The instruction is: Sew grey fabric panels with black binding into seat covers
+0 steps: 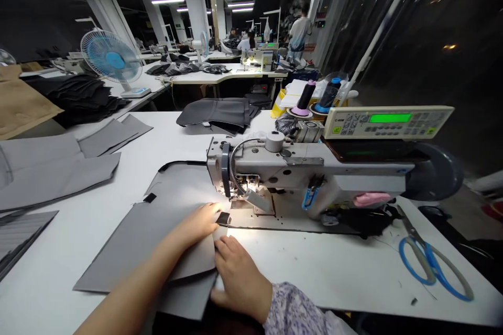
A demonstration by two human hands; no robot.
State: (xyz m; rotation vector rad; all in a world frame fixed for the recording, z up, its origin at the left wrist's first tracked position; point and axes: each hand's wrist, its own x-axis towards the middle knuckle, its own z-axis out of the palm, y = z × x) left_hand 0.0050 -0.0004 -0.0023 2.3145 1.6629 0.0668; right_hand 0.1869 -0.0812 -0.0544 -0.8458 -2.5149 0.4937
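Note:
A large grey fabric panel with dark edging lies on the white table, its right edge by the needle area of the sewing machine. My left hand rests on the panel, thumb and fingers closed at its edge beside a small black tab. My right hand grips the panel's edge nearer me, its thumb lower than the fingers. Under it hangs another grey layer. A second black tab sits on the far left edge. The machine lamp lights the stitching area.
Blue-handled scissors lie at the right. Grey panels lie at the left, and a stack of dark pieces lies behind the machine. Thread cones and a control panel stand behind. A fan and people are farther off.

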